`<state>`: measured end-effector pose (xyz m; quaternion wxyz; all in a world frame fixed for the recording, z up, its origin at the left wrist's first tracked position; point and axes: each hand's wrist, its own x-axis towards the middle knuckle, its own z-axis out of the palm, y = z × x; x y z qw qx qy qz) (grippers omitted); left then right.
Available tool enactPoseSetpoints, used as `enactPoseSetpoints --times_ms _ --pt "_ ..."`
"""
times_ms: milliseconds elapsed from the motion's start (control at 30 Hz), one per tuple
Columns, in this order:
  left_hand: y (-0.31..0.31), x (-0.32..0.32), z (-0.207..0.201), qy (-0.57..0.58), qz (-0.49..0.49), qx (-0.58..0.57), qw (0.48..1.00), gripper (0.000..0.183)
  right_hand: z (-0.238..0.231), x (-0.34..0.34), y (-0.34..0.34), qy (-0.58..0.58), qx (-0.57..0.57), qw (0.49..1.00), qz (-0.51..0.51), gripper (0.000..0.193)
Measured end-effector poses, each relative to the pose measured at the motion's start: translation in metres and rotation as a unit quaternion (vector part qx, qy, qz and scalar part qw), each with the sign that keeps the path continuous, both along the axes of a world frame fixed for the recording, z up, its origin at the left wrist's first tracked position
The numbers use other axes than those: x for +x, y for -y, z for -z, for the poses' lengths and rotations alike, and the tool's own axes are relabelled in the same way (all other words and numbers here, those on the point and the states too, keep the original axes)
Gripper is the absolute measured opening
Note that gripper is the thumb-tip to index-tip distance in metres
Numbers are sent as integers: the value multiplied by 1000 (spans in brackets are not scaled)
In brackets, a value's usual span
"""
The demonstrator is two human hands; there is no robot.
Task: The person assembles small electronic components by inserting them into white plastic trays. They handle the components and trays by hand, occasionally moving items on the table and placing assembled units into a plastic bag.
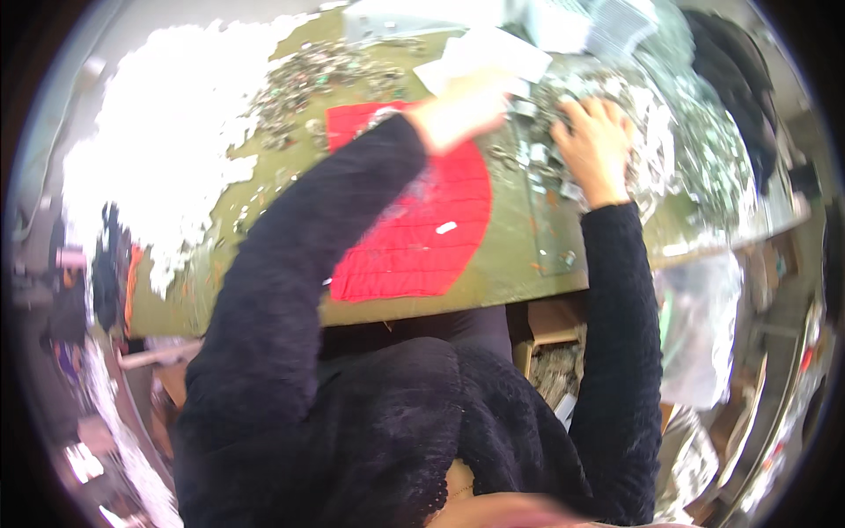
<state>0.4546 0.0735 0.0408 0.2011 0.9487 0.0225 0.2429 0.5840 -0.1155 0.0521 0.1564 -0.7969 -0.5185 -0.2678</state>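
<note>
A blurred left hand (466,106) is at the far right end of a red quilted cloth (440,224), near flat white sheets (495,55), too smeared to tell whether its fingers are spread or gripping anything. The right hand (600,145), palm down with fingers slightly apart, touches a loose heap of small silvery pieces (563,86) on the right of an olive-green tabletop (506,283); whether it pinches one cannot be told. A quick sweep could scatter loose pieces, and a dragging dark sleeve (304,229) could rumple the cloth.
</note>
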Motion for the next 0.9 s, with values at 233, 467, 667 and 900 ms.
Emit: enactPoseSetpoints --times_ms 233,467,667,900 --pt "41 39 -2 -108 -113 30 987 22 -3 -3 1 -1 -23 1000 6 24" --pt "54 44 -26 -164 -51 -335 926 18 -5 -1 6 -13 -35 999 -29 48" --pt "58 42 -13 -42 179 -541 820 29 -11 1 16 -42 -18 996 -72 52" --pt "4 43 -23 -99 -82 -450 884 38 2 8 17 -8 37 998 -49 39"
